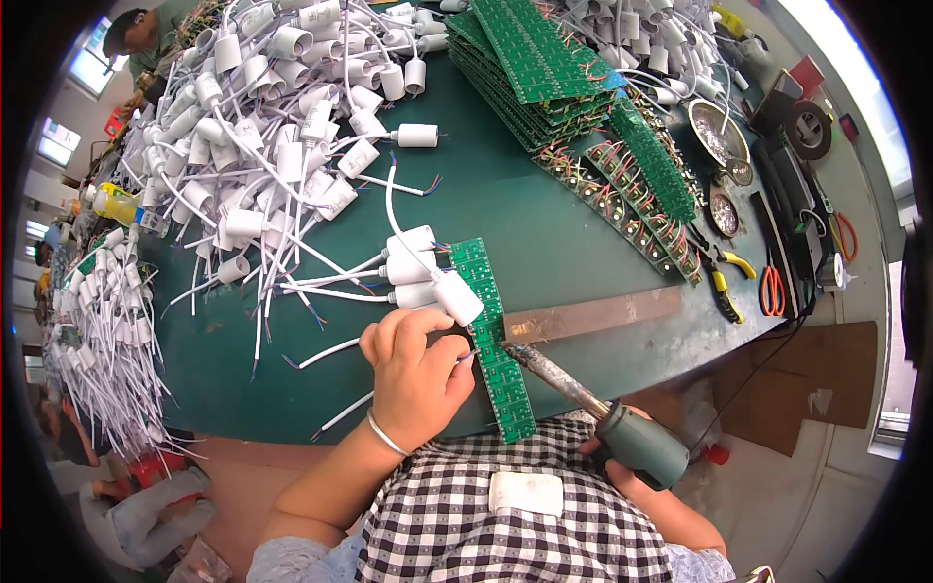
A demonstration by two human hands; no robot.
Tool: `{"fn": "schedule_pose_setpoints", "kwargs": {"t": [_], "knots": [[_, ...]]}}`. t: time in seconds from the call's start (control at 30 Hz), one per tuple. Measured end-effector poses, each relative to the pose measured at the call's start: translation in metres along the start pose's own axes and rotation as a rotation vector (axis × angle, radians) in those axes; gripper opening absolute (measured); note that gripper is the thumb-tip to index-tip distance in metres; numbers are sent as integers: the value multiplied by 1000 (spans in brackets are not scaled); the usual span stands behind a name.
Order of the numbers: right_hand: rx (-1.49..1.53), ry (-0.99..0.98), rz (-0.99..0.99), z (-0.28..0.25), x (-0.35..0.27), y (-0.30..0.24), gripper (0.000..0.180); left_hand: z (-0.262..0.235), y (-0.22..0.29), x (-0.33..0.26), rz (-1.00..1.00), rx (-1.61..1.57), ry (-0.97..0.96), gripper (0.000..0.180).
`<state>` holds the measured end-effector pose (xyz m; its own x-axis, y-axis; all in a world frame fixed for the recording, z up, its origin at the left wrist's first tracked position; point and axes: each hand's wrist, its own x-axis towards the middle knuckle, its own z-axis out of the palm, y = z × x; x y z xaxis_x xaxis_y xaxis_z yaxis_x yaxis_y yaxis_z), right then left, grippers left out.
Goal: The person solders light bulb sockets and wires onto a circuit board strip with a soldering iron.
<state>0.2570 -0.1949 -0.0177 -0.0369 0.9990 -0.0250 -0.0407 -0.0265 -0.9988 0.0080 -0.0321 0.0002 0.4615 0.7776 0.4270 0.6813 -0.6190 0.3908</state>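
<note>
A narrow green circuit board strip (505, 384) lies on the green table in front of me. My left hand (413, 367) is closed in a pinch at the strip's left edge, with a thin wire (465, 359) showing at the fingertips. My right hand (627, 478), partly hidden, is wrapped round the green handle of a soldering iron (564, 379). The iron's tip meets the strip's right side, close to the end of a flat metal bar (593, 313). Several white lamp sockets (413, 265) with white cables lie against the strip's upper left, one resting over it.
A big heap of white lamp sockets (282, 146) covers the far left. Stacked green boards (530, 58) stand at the back. On the right are a metal bowl (717, 131), yellow-handled pliers (724, 282), orange-handled scissors (773, 290) and a tape roll (809, 129). Another person (146, 34) sits far left.
</note>
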Motion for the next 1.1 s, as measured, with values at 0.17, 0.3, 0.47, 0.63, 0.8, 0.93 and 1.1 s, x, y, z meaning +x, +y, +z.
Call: {"fn": "schedule_pose_setpoints", "kwargs": {"t": [0.17, 0.3, 0.47, 0.63, 0.8, 0.93, 1.1], "knots": [[-237, -50, 18, 1, 4, -8, 45, 5, -5, -3, -84, -32, -21, 17], [-341, 17, -27, 0, 0, 3, 31, 5, -5, -1, -109, -83, -46, 17], [-453, 70, -87, 3, -3, 16, 19, 4, -7, -1, -118, -111, -61, 18], [-532, 45, -75, 4, -1, 19, 22, 2, -5, 2, -113, -84, -84, 18], [-594, 49, -77, 7, 2, 16, 22, 2, -5, 2, -113, -83, -94, 18], [-674, 27, -182, 8, 8, 20, 20, 2, -6, 2, -116, -89, -95, 18], [-406, 112, -131, 13, 2, 29, 23, 3, -6, 2, -118, -93, -97, 18]]}}
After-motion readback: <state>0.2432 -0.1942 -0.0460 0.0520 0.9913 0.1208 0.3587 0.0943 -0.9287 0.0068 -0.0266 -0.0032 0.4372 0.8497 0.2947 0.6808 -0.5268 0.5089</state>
